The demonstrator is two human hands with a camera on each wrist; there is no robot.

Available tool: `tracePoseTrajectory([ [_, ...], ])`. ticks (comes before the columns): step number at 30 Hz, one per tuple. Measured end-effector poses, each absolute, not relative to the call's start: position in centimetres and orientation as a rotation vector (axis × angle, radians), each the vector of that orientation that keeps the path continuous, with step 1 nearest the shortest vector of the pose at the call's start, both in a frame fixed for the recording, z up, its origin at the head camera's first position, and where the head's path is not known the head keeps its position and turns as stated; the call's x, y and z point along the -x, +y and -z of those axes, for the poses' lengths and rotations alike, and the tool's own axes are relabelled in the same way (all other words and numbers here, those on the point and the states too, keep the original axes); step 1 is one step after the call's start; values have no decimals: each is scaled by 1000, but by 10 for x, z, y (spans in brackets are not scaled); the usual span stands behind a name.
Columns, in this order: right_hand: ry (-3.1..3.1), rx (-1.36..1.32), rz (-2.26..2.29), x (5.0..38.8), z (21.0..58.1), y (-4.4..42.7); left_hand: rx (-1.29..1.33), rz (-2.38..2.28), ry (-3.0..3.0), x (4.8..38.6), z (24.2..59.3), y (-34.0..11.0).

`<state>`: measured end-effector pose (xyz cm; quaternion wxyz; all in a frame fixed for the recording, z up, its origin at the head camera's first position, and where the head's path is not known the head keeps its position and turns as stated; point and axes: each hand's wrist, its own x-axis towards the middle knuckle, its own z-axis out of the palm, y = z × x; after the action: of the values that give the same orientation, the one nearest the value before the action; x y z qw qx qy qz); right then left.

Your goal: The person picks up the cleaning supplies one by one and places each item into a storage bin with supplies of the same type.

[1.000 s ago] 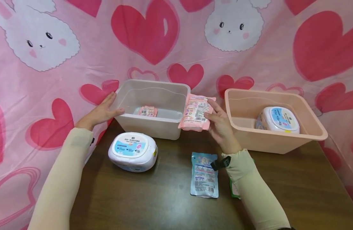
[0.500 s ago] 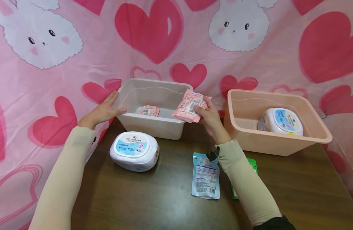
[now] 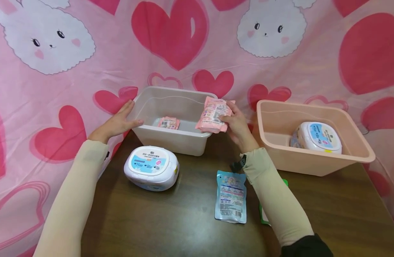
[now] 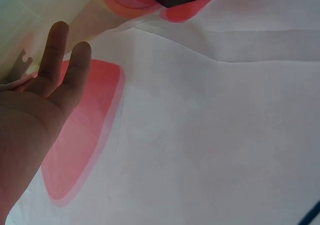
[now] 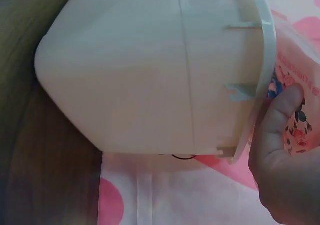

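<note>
Head view: stretched forward, the right hand pinches a pink packet just to its left, at the right end of the grey bin; the left hand, thumb spread from its fingers, meets the other end, perhaps touching it.

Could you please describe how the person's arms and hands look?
The left hand and right hand are bare. The left sleeve and right sleeve are plain pale beige, ending at the wrists; black cloth shows beyond the right one. A dark fitting shows at each wrist.
</note>
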<state>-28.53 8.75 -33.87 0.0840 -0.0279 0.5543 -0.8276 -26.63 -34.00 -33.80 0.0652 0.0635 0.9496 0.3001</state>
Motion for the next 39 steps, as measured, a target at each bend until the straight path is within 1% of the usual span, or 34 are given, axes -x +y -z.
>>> tracePoseTrajectory([
  [9,1692,66,2318,304,322,67,-168,-904,2855,265,338,-340],
  [15,1720,51,2247,313,320,56,-166,-918,2853,265,338,-340],
  [32,1841,157,2118,314,318,53,-167,-936,2851,267,339,-342],
  [39,1827,134,2160,314,318,53,-168,-947,2851,267,338,-341],
])
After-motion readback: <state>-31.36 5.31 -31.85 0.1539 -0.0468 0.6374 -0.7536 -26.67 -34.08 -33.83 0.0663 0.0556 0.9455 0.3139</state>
